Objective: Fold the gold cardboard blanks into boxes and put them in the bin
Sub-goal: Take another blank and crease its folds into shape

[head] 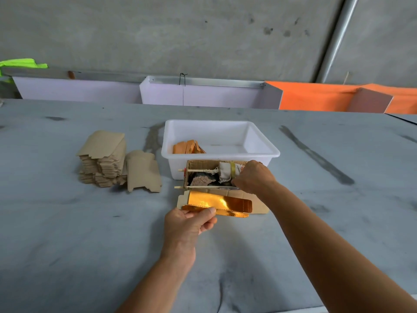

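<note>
Right now your left hand (191,222) pinches the near edge of a gold cardboard blank (220,203), thumb on top and fingers curled beneath, holding it partly folded just above the tabletop (67,245). The gold face is up and one long panel is already bent toward you, but the end flaps are not tucked, so this piece is not yet a box. Your right hand (253,177) reaches into a small brown cardboard tray (190,164) just behind the blank, its fingers curled over something at the tray's right end; what it grips is hidden, so you cannot tell whether it holds anything. That tray carries a cloth-wrapped lump (226,173), a thin stick (196,170) and some dark scraps. Touching the tray's far side stands the white plastic bin (259,152), with only a few gold-orange folded pieces (188,146) lying in its left corner. Well to the left, a tall stack of unfolded blanks (101,161) lies brown side up, with a few loose ones leaning beside it. Judging by that, you are early in the job: most of the stack is left to fold.
</note>
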